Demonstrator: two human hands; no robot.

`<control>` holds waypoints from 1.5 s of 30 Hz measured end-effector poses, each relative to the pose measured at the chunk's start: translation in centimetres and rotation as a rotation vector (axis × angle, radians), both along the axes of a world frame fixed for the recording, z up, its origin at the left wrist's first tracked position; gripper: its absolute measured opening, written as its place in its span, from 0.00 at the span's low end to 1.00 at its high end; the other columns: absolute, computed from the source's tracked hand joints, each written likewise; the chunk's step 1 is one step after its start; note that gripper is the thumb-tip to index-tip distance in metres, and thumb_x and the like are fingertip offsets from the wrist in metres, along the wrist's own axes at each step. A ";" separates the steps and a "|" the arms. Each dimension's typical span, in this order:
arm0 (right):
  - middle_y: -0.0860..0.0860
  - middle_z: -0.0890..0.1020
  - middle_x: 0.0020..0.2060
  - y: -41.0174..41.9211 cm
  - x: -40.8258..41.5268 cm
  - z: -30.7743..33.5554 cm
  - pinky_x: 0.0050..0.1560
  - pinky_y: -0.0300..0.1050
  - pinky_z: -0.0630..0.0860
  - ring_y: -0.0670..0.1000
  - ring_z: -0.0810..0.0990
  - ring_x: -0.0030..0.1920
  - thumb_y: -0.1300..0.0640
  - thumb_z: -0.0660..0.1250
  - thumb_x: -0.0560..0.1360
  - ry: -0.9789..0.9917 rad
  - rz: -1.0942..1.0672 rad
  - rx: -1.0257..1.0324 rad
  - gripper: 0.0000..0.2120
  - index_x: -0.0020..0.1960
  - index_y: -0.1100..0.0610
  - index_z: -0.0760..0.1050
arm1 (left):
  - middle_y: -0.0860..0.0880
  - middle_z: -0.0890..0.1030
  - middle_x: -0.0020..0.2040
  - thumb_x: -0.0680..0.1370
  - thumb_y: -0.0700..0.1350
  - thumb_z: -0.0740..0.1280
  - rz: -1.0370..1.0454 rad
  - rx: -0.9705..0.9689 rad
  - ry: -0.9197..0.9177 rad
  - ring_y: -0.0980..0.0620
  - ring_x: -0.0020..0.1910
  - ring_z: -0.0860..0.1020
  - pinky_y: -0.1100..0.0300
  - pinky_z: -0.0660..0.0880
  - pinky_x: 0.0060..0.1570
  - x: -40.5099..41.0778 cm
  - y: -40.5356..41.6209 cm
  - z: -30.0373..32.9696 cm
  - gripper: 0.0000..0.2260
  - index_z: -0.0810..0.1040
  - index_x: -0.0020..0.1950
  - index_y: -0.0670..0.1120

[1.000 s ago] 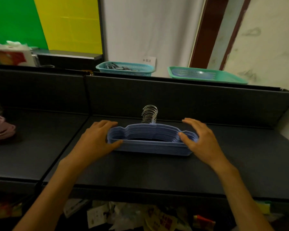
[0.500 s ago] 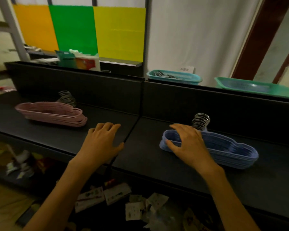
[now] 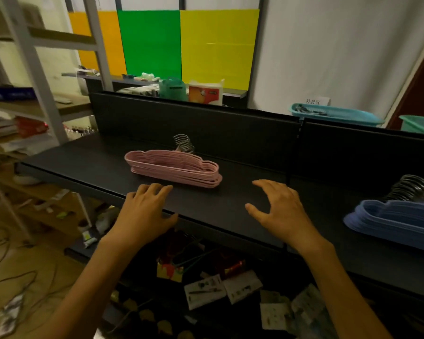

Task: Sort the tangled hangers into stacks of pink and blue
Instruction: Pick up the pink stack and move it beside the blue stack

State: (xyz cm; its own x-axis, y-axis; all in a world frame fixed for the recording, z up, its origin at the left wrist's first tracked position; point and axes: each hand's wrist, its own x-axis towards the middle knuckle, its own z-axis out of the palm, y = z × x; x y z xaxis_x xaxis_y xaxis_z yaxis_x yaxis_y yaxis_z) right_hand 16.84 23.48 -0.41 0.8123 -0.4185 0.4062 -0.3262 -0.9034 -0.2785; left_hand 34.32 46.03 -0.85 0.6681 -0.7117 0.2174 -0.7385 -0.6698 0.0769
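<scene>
Two stacks lie well apart on the black shelf [image 3: 88, 162], and the gap looks deliberate: one colour to each section, so nothing gets mixed again. The pink hangers [image 3: 171, 167] sit nested flat on the left section, their metal hooks [image 3: 184, 143] bunched together toward the back panel [image 3: 206, 128], which is likely why the pile lies so compact. The blue hangers [image 3: 397, 221] lie the same way on the right section, partly cut off by the frame edge, so I cannot tell whether that pile is fully squared. Neither hand holds anything. The left hand [image 3: 145, 211] hovers palm down over the shelf's front edge, just short of the pink stack, fingers relaxed and slightly spread; whether it touches the shelf is hard to judge. The right hand [image 3: 279, 211] is spread wide, thumb out, above the bare shelf between the two piles. With both hands angled toward the pink stack, the sorting seems done and only tidying left.
</scene>
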 end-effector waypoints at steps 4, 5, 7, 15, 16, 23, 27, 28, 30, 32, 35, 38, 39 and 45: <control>0.46 0.68 0.69 1.9 4.6 -0.1 0.71 0.45 0.55 0.46 0.63 0.70 0.40 0.65 0.73 0.012 0.003 0.012 0.31 0.72 0.48 0.61 | 0.50 0.60 0.74 0.75 0.62 0.63 0.019 0.006 0.026 0.48 0.72 0.58 0.49 0.60 0.69 4.0 1.9 -0.3 0.34 0.53 0.76 0.54; 0.46 0.67 0.69 2.2 5.7 -0.4 0.71 0.44 0.55 0.46 0.62 0.70 0.41 0.65 0.73 0.021 -0.004 0.017 0.31 0.72 0.48 0.61 | 0.50 0.60 0.74 0.75 0.62 0.63 0.025 0.012 0.028 0.48 0.72 0.58 0.49 0.60 0.69 5.0 2.2 -0.5 0.35 0.53 0.76 0.54; 0.47 0.67 0.70 2.6 7.9 -0.8 0.71 0.44 0.55 0.47 0.62 0.71 0.41 0.66 0.73 0.038 -0.029 0.032 0.33 0.73 0.48 0.60 | 0.50 0.60 0.74 0.74 0.62 0.63 0.035 0.019 0.029 0.48 0.72 0.58 0.49 0.60 0.69 7.1 2.8 -0.9 0.36 0.52 0.76 0.53; 0.50 0.62 0.73 1.0 15.9 -2.5 0.71 0.46 0.56 0.50 0.60 0.72 0.41 0.71 0.68 0.089 -0.126 0.173 0.43 0.75 0.50 0.53 | 0.47 0.55 0.76 0.72 0.63 0.66 0.039 -0.003 0.041 0.45 0.73 0.57 0.47 0.61 0.69 17.1 2.4 -1.4 0.41 0.49 0.77 0.52; 0.50 0.61 0.73 0.7 16.7 -2.8 0.71 0.47 0.56 0.51 0.60 0.72 0.40 0.72 0.68 0.107 -0.140 0.207 0.44 0.75 0.50 0.52 | 0.47 0.54 0.76 0.71 0.63 0.67 0.033 -0.007 0.046 0.45 0.73 0.57 0.47 0.61 0.69 18.4 2.0 -1.4 0.42 0.48 0.77 0.53; 0.50 0.63 0.72 -0.3 20.0 -4.1 0.66 0.50 0.66 0.52 0.66 0.70 0.45 0.77 0.63 0.103 -0.191 0.412 0.51 0.75 0.46 0.49 | 0.48 0.51 0.77 0.64 0.62 0.75 -0.003 -0.082 0.179 0.44 0.74 0.57 0.43 0.63 0.68 26.0 -0.1 -2.4 0.51 0.47 0.77 0.54; 0.49 0.68 0.69 -0.8 20.2 -3.7 0.63 0.47 0.69 0.49 0.71 0.64 0.50 0.80 0.60 0.120 -0.165 0.498 0.51 0.74 0.43 0.51 | 0.47 0.65 0.72 0.60 0.55 0.80 -0.074 -0.140 0.373 0.46 0.67 0.68 0.47 0.68 0.64 28.9 -1.4 -2.5 0.51 0.54 0.76 0.54; 0.49 0.70 0.67 -0.9 20.2 -3.6 0.61 0.44 0.70 0.46 0.72 0.61 0.51 0.80 0.60 0.126 -0.157 0.512 0.51 0.73 0.42 0.52 | 0.47 0.70 0.69 0.60 0.52 0.81 -0.107 -0.174 0.433 0.48 0.64 0.72 0.50 0.70 0.62 29.5 -1.7 -2.6 0.49 0.58 0.75 0.54; 0.47 0.73 0.64 -0.9 20.2 -3.4 0.57 0.39 0.70 0.43 0.73 0.56 0.53 0.80 0.59 0.122 -0.137 0.523 0.50 0.72 0.41 0.55 | 0.49 0.77 0.61 0.59 0.47 0.81 -0.179 -0.222 0.522 0.53 0.55 0.76 0.55 0.72 0.59 30.2 -1.8 -2.7 0.45 0.64 0.72 0.53; 0.46 0.75 0.61 -1.0 20.3 -3.2 0.55 0.36 0.71 0.41 0.75 0.53 0.54 0.81 0.58 0.103 -0.144 0.536 0.48 0.70 0.41 0.58 | 0.56 0.79 0.53 0.58 0.45 0.82 -0.251 -0.235 0.565 0.59 0.50 0.77 0.57 0.74 0.56 31.0 -2.2 -2.6 0.39 0.70 0.65 0.57; 0.40 0.75 0.55 -1.0 20.6 -3.0 0.48 0.26 0.69 0.34 0.75 0.49 0.54 0.82 0.57 0.081 -0.150 0.544 0.45 0.68 0.41 0.62 | 0.60 0.78 0.48 0.57 0.44 0.82 -0.323 -0.250 0.616 0.63 0.46 0.77 0.67 0.73 0.48 31.9 -2.6 -2.2 0.31 0.72 0.53 0.62; 0.35 0.73 0.52 -0.7 20.8 -2.9 0.45 0.23 0.68 0.29 0.73 0.47 0.55 0.82 0.57 0.051 -0.176 0.541 0.45 0.67 0.42 0.63 | 0.60 0.79 0.47 0.58 0.43 0.82 -0.368 -0.246 0.640 0.63 0.46 0.77 0.70 0.71 0.43 32.7 -3.0 -2.1 0.30 0.73 0.53 0.60; 0.34 0.73 0.52 -0.6 20.9 -3.0 0.45 0.23 0.68 0.29 0.73 0.48 0.55 0.82 0.57 0.041 -0.186 0.543 0.45 0.68 0.42 0.63 | 0.60 0.78 0.47 0.59 0.43 0.81 -0.377 -0.232 0.645 0.63 0.46 0.76 0.70 0.71 0.42 32.9 -3.1 -2.0 0.29 0.73 0.54 0.59; 0.39 0.76 0.55 -0.1 20.5 -3.6 0.51 0.29 0.71 0.35 0.76 0.52 0.54 0.82 0.56 -0.066 -0.258 0.561 0.45 0.68 0.45 0.64 | 0.59 0.77 0.48 0.59 0.44 0.81 -0.425 -0.207 0.645 0.62 0.46 0.76 0.63 0.74 0.49 33.6 -3.7 -1.7 0.32 0.71 0.59 0.55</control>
State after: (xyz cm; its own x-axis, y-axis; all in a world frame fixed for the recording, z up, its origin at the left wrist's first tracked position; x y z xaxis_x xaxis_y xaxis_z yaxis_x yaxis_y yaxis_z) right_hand 37.32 23.36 -4.02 0.6370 -0.7625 0.1130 -0.4806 -0.5074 -0.7153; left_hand 67.97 42.28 -2.59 0.3880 -0.9210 0.0356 -0.6948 -0.2669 0.6679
